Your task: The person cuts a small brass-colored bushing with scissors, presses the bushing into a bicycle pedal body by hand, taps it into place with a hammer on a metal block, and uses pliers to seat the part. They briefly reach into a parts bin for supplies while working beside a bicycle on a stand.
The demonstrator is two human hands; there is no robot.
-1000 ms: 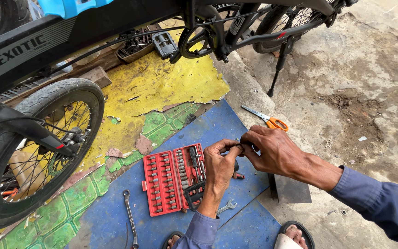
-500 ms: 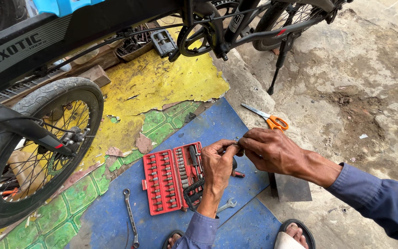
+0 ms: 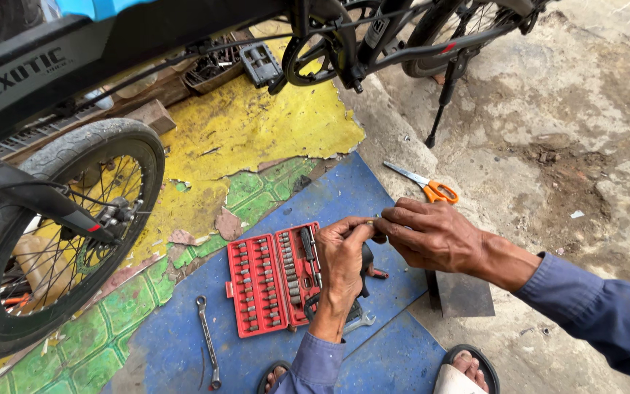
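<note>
My left hand [image 3: 343, 264] and my right hand [image 3: 432, 235] meet above the blue mat [image 3: 344, 197], fingertips pinched together on a small metal driver bit [image 3: 375, 219] with a dark tool handle under my left palm. Just left of my left hand lies an open red socket and bit set [image 3: 271, 279], filled with several small metal bits. The tool's lower part is hidden by my hands.
A combination wrench [image 3: 207, 339] lies on the mat left of the red case. Orange-handled scissors [image 3: 426, 185] rest at the mat's far edge. A black bicycle stands overhead, front wheel [image 3: 45, 233] at left, kickstand [image 3: 442, 98] on the concrete. My sandalled feet [image 3: 468, 368] are at the bottom.
Both hands have stayed together over the mat, with only slight finger movement on the small part. The case, wrench and scissors have not moved.
</note>
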